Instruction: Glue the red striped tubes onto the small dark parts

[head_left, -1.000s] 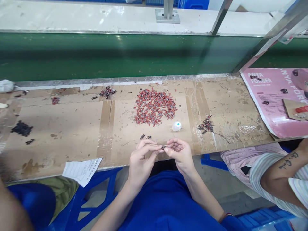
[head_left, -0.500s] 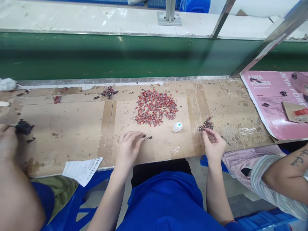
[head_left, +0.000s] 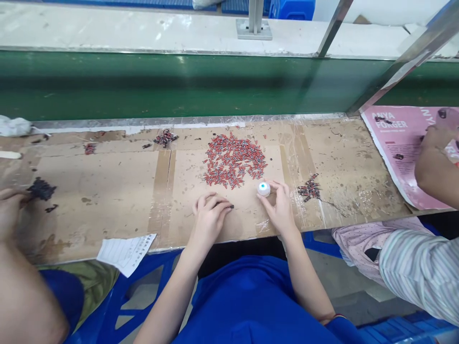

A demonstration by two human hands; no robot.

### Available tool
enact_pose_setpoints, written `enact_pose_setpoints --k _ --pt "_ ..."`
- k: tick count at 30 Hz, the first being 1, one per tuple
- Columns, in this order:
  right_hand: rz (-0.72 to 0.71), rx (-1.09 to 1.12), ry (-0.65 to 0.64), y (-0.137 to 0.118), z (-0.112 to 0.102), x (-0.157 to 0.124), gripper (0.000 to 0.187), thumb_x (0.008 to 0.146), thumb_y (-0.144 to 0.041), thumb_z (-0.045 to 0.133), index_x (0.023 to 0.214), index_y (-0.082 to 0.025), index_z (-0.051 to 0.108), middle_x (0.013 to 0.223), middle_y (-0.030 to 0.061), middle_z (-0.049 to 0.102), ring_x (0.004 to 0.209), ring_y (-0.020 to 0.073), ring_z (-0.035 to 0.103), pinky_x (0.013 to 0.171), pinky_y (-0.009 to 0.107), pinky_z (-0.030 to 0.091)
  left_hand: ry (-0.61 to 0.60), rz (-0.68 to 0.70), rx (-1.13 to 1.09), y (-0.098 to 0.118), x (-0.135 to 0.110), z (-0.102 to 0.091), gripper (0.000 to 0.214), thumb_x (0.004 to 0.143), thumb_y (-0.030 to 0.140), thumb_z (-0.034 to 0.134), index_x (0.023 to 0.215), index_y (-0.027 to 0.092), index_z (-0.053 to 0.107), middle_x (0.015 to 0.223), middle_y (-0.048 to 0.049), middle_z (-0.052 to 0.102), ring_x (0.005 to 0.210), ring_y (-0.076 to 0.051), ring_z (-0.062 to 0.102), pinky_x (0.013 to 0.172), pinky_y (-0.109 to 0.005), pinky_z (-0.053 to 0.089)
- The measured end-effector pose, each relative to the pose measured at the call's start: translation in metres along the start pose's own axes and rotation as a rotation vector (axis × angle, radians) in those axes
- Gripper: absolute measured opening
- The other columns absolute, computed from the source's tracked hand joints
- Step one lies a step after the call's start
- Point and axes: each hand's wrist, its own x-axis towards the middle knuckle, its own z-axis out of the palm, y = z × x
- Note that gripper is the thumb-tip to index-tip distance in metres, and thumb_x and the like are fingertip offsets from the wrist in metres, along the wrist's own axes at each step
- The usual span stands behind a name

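My left hand (head_left: 211,215) is low over the cardboard, its thumb and fingertips pinching a small black part (head_left: 232,207). To its right, my right hand (head_left: 281,208) has thumb and forefinger around a small white bottle (head_left: 263,189) with a blue-green spot on top. The bottle stands at the lower right edge of a wide pile of tiny red parts with silvery ends (head_left: 234,160). Beyond my right hand lies a small heap of black-and-red pieces (head_left: 309,188).
Cardboard (head_left: 96,181) covers the bench, with a green panel (head_left: 161,86) behind. Neighbouring hands work at a black heap (head_left: 42,189) on the left and over a pink poster (head_left: 389,143) on the right. A paper slip (head_left: 125,253) overhangs the front edge.
My right hand has moved left from the black-and-red heap to the white bottle. My left hand has shifted right and taken hold of a black part. The right neighbour's arm now reaches over the poster.
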Motion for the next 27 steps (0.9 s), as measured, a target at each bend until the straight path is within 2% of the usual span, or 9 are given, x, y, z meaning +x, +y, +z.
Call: enact_pose_setpoints --k 4,7,13,16,20,27 --pt "0.137 0.304 -0.044 -0.003 0.0 -0.003 0.04 0.08 -0.042 0.067 0.113 -0.022 0.059 0.11 0.0084 0.069 0.101 0.0243 0.065 0.09 0.041 0.051 -0.024 -0.012 0.011 0.002 -0.003 0.002 0.012 0.08 0.024 0.068 0.088 0.03 0.074 0.087 -0.0053 0.075 0.108 -0.033 0.056 0.095 -0.05 0.031" --pt "0.211 0.484 -0.051 -0.008 0.0 -0.007 0.036 0.073 -0.044 0.071 0.102 -0.023 0.066 0.1 0.0046 0.072 0.089 0.0219 0.067 0.08 0.035 0.052 -0.009 -0.028 0.011 0.001 -0.003 0.0 0.021 0.08 0.022 0.068 0.099 0.029 0.072 0.09 -0.0057 0.076 0.106 -0.031 0.06 0.093 -0.048 0.033" --pt "0.363 0.711 0.133 -0.007 0.007 -0.009 0.032 0.058 -0.035 0.083 0.082 -0.023 0.065 0.075 -0.0015 0.07 0.068 0.0167 0.063 0.066 0.028 0.05 0.004 -0.073 -0.023 0.002 -0.001 -0.001 0.015 0.079 0.021 0.069 0.092 0.028 0.071 0.079 -0.0028 0.076 0.102 -0.029 0.065 0.096 -0.048 0.031" --pt "0.399 0.675 0.16 -0.007 0.011 -0.009 0.028 0.061 -0.037 0.08 0.077 -0.02 0.065 0.072 -0.0006 0.069 0.065 0.0159 0.062 0.063 0.027 0.049 -0.026 -0.131 -0.015 0.004 0.002 -0.003 0.017 0.077 0.021 0.072 0.092 0.027 0.071 0.076 -0.0017 0.077 0.104 -0.029 0.066 0.099 -0.05 0.028" --pt "0.356 0.505 0.113 -0.015 0.014 -0.01 0.023 0.067 -0.04 0.073 0.071 -0.019 0.064 0.067 0.0009 0.068 0.061 0.0165 0.062 0.06 0.028 0.05 -0.107 -0.22 0.017 0.011 0.005 -0.007 0.017 0.076 0.018 0.072 0.09 0.027 0.071 0.078 -0.0009 0.077 0.109 -0.028 0.065 0.101 -0.051 0.027" --pt "0.305 0.342 0.023 -0.017 0.015 -0.013 0.023 0.07 -0.041 0.072 0.07 -0.019 0.064 0.065 0.0018 0.069 0.058 0.0164 0.061 0.055 0.027 0.048 -0.11 -0.238 0.041 0.014 0.006 -0.007 0.016 0.074 0.019 0.075 0.086 0.028 0.071 0.078 0.0004 0.078 0.107 -0.028 0.066 0.1 -0.051 0.029"
